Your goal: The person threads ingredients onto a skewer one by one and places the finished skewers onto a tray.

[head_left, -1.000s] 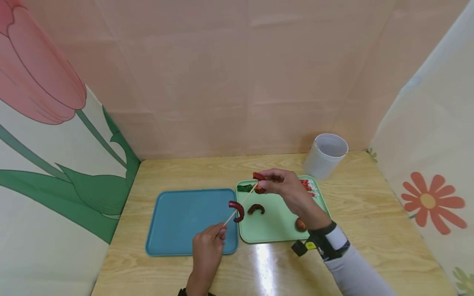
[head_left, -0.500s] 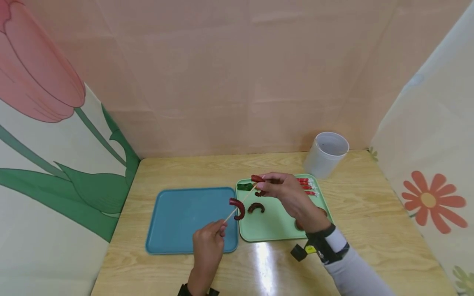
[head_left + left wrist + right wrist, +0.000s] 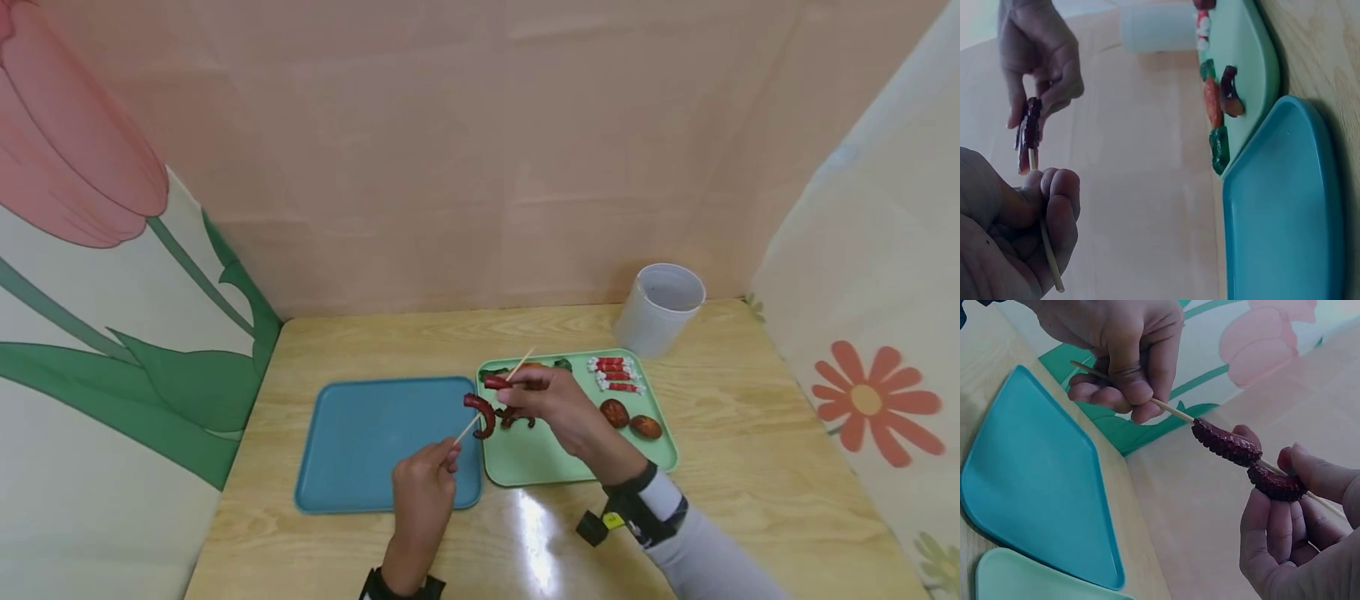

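Left hand [image 3: 422, 487] pinches the skewer [image 3: 1172, 411]; right hand [image 3: 551, 404] fingers clamp the second sausage piece [image 3: 1275, 482] at 2 o'clock; could split if shoved crooked.

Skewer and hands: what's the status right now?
Left hand grips the skewer end. Right hand pinches a second sausage piece on it, first piece already threaded. Nothing in the way.

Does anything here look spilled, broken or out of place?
Nothing stands out. The food pieces lie neatly on the green tray, the blue tray sits flat beside it, and the white plastic cup stands upright on the wooden table.
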The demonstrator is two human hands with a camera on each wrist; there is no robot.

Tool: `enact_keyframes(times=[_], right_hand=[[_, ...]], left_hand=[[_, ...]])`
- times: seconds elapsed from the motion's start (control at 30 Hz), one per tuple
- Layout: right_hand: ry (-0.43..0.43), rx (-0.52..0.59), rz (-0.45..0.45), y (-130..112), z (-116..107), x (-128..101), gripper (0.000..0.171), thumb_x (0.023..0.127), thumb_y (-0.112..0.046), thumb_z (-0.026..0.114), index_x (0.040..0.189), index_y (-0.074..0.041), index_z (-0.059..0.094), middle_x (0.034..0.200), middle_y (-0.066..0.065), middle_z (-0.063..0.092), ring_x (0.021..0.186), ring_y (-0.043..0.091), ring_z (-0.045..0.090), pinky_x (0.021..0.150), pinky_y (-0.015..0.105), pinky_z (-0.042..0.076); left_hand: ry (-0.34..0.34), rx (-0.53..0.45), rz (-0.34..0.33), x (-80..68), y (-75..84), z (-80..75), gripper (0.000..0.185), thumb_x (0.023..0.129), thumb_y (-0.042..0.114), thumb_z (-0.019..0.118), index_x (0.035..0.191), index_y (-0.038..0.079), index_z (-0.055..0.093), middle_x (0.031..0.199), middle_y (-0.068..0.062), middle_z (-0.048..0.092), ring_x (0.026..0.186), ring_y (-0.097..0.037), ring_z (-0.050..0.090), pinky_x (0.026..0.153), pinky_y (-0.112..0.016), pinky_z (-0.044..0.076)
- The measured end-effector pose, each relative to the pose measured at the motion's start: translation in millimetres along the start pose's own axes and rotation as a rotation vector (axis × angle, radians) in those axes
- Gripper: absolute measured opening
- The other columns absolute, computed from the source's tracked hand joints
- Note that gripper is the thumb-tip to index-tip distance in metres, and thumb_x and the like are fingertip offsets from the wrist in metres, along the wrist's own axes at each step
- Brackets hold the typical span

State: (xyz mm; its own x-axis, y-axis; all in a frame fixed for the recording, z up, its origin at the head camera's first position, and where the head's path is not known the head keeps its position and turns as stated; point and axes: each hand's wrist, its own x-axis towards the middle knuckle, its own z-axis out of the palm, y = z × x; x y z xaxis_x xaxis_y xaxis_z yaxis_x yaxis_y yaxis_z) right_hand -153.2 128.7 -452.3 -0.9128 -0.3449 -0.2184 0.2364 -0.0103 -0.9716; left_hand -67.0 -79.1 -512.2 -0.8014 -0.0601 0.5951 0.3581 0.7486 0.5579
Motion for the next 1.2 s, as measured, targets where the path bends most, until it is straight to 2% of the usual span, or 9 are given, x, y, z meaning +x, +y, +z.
enact_keyframes(times=[0.07,0.23,0.33,0.47,0.57,0.8,1.0,1.1,1.2], right_hand=[[-0.036,-0.017,0.006,1,-2,1,0.010,0.095,-0.015,0.075,0.101,-0.008,0.073,0.096,0.001,0.073,0.082,0.020,0.074,0.068,0.027,0.055],[-0.081,-0.124,0.013,15,-14,12,0.034,0.107,-0.023,0.056,0.122,0.005,0.067,0.117,0.015,0.068,0.099,0.024,0.070,0.090,0.039,0.062],[-0.037,-0.462,-0.070,36,-22,24,0.035,0.106,-0.021,0.057,0.128,0.004,0.067,0.122,0.017,0.069,0.105,0.028,0.069,0.095,0.046,0.060],[0.013,-1.015,-0.248,72,-27,36,0.025,0.090,-0.005,0.076,0.116,-0.002,0.075,0.114,0.012,0.075,0.109,0.032,0.069,0.094,0.048,0.058],[-0.021,-1.171,-0.362,92,-26,41,0.027,0.083,0.005,0.078,0.109,-0.004,0.078,0.107,0.010,0.076,0.106,0.029,0.069,0.094,0.047,0.058],[-0.002,-1.369,-0.479,118,-21,45,0.024,0.086,0.003,0.072,0.094,-0.018,0.079,0.096,-0.001,0.071,0.091,0.016,0.062,0.066,0.029,0.057],[0.020,-1.433,-0.535,122,-15,46,0.016,0.084,0.000,0.074,0.092,-0.014,0.074,0.091,0.001,0.066,0.088,0.019,0.061,0.064,0.031,0.057],[0.047,-1.396,-0.525,120,-15,48,0.016,0.085,0.002,0.075,0.093,-0.012,0.073,0.088,0.003,0.063,0.086,0.020,0.062,0.066,0.033,0.058],[0.087,-1.228,-0.441,108,-17,50,0.016,0.087,0.003,0.075,0.097,-0.010,0.072,0.090,0.004,0.067,0.085,0.019,0.065,0.068,0.032,0.058]], left_hand=[[-0.009,0.000,-0.019,-1.3,-0.9,-2.0,0.028,0.069,-0.023,0.075,0.085,-0.001,0.081,0.071,-0.004,0.076,0.053,-0.007,0.067,0.048,-0.016,0.054],[-0.030,-0.011,-0.077,-4.0,-3.9,-7.0,0.030,0.070,-0.024,0.075,0.089,-0.002,0.081,0.073,-0.005,0.077,0.056,-0.008,0.068,0.047,-0.011,0.051],[-0.026,-0.010,-0.107,-4.0,-6.3,-10.5,0.031,0.071,-0.026,0.073,0.091,-0.003,0.081,0.074,-0.006,0.077,0.057,-0.009,0.069,0.048,-0.009,0.051],[-0.024,-0.010,-0.133,-4.0,-8.3,-14.3,0.023,0.075,-0.020,0.077,0.090,-0.003,0.080,0.072,-0.006,0.076,0.054,-0.008,0.068,0.047,-0.008,0.050],[-0.027,-0.024,-0.144,-4.7,-8.8,-15.0,0.020,0.076,-0.017,0.078,0.090,-0.003,0.080,0.071,-0.005,0.075,0.053,-0.007,0.067,0.047,-0.007,0.050],[-0.019,-0.047,-0.133,-6.0,-10.1,-13.0,0.023,0.075,-0.020,0.076,0.090,-0.002,0.081,0.074,-0.006,0.077,0.055,-0.007,0.068,0.048,-0.006,0.049],[-0.011,-0.054,-0.130,-4.7,-9.7,-13.9,0.023,0.076,-0.020,0.076,0.091,-0.003,0.080,0.074,-0.007,0.077,0.055,-0.008,0.067,0.048,-0.006,0.049],[-0.018,-0.051,-0.137,-4.3,-9.3,-14.8,0.023,0.077,-0.019,0.075,0.091,-0.003,0.081,0.074,-0.007,0.077,0.055,-0.008,0.068,0.048,-0.006,0.049],[-0.029,-0.036,-0.148,-5.0,-9.3,-15.9,0.022,0.077,-0.018,0.076,0.091,-0.002,0.081,0.074,-0.006,0.077,0.055,-0.007,0.068,0.048,-0.006,0.049]])
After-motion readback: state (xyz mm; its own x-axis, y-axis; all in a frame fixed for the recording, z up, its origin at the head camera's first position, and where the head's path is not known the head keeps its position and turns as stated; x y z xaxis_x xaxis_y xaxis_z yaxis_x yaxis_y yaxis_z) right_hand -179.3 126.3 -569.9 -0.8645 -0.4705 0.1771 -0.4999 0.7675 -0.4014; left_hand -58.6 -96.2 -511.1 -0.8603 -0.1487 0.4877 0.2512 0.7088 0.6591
